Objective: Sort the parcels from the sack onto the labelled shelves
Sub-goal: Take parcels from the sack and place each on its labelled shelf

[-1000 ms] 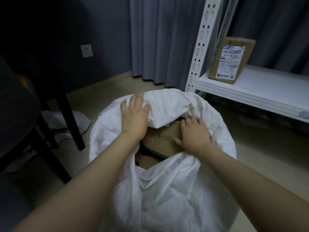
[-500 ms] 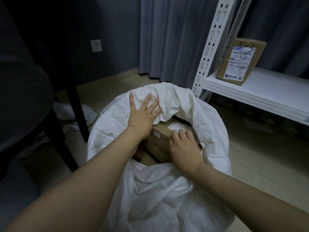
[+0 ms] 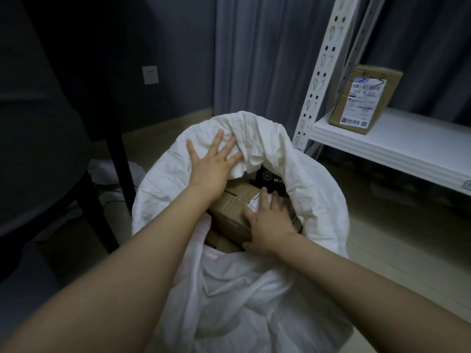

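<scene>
Sack (image 3: 254, 289): white cloth, mouth open, standing on the floor between both forearms.
Right hand (image 3: 267, 225): inside the sack's mouth, laid on the cardboard parcel, fingers fairly straight over its label, thumb along its near side.
Cardboard parcel (image 3: 233, 207): in the sack, tilted, on top of other boxes.
Left hand (image 3: 211, 166): fingers spread, palm flat against the sack's far rim.
Shelf (image 3: 397, 146): white, to the right beyond the sack, carrying a labelled box (image 3: 364, 100).

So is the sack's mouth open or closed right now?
Open: the left hand presses the sack rim back, exposing a cardboard box inside.
</scene>
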